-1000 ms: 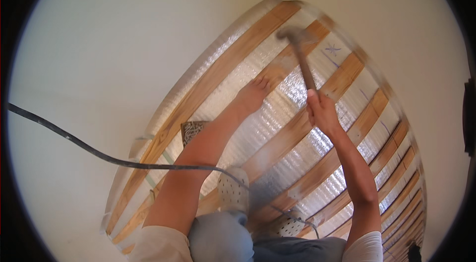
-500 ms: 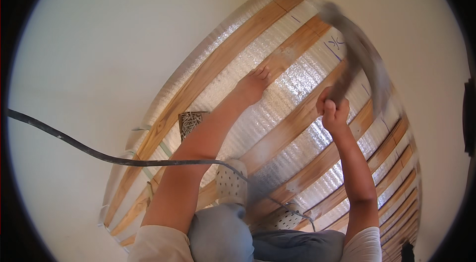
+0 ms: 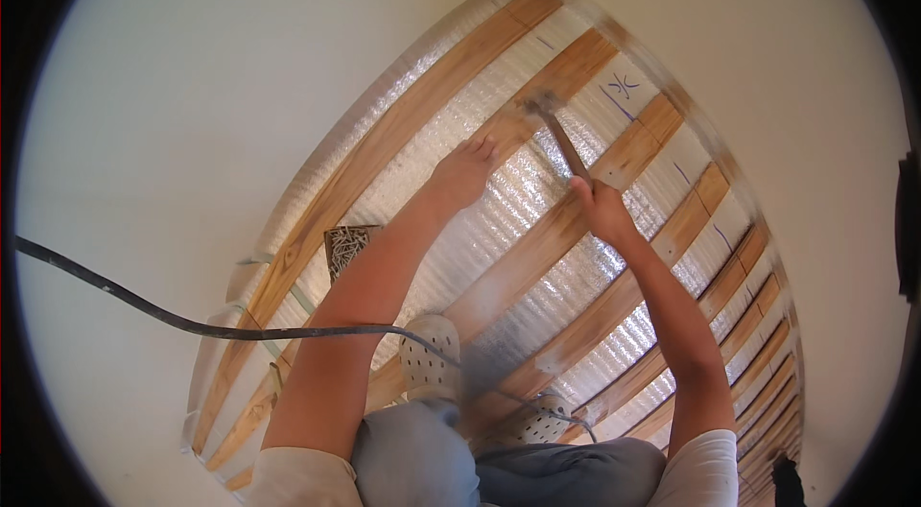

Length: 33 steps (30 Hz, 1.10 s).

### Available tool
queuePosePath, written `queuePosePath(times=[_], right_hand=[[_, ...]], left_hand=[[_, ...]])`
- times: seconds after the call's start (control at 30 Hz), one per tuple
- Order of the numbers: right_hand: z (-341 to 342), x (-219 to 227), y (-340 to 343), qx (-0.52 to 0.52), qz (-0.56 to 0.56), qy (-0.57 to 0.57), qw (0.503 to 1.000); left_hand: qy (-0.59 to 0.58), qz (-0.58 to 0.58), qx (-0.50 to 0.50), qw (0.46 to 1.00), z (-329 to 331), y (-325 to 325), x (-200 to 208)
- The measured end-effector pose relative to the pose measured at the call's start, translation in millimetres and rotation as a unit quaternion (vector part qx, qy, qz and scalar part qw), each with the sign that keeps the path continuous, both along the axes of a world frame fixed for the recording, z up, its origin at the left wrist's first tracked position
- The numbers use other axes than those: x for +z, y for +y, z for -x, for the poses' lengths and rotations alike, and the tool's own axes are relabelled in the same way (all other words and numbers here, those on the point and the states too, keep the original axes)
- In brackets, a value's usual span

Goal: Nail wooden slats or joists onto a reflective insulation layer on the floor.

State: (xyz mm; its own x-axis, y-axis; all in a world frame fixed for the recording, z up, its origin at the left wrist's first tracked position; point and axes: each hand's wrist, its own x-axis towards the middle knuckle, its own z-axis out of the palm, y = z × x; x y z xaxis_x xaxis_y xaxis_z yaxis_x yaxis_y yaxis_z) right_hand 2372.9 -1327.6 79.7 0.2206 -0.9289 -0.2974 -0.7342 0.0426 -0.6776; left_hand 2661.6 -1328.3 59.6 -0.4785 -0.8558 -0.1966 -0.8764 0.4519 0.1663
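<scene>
My right hand is closed round the wooden handle of a hammer. The hammer's head, somewhat blurred, is down at the second wooden batten from the far left; whether a nail stands under it cannot be made out. Just nearer along that same batten lies my left hand, its fingers resting on the wood a short way from the hammer head. Beside my left forearm sits a small open box of nails, partly covered by the arm.
Parallel battens run over silvery foil sheeting with blue pen marks. A black cable crosses my left forearm and trails past my feet, which wear pale perforated clogs. Pale walls border the floor.
The hammer has swung from raised at the right down and left to the batten. My right hand has dropped left with it. My left hand stays on the batten.
</scene>
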Motion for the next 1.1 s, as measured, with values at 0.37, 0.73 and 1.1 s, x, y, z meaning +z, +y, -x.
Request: queuePosePath(times=[0.37, 0.73, 1.1], right_hand=[[-2, 15, -4, -0.003, 0.032, -0.091, 0.995], [-36, 16, -5, -0.013, -0.106, 0.041, 0.993], [-12, 66, 70, -0.076, -0.173, -0.080, 0.979]], left_hand=[[0.013, -0.088, 0.067, 0.994, 9, -6, 14], [-0.041, -0.071, 0.027, 0.996, -1, -9, 4], [0.025, -0.042, 0.007, 0.999, -11, -2, 7]])
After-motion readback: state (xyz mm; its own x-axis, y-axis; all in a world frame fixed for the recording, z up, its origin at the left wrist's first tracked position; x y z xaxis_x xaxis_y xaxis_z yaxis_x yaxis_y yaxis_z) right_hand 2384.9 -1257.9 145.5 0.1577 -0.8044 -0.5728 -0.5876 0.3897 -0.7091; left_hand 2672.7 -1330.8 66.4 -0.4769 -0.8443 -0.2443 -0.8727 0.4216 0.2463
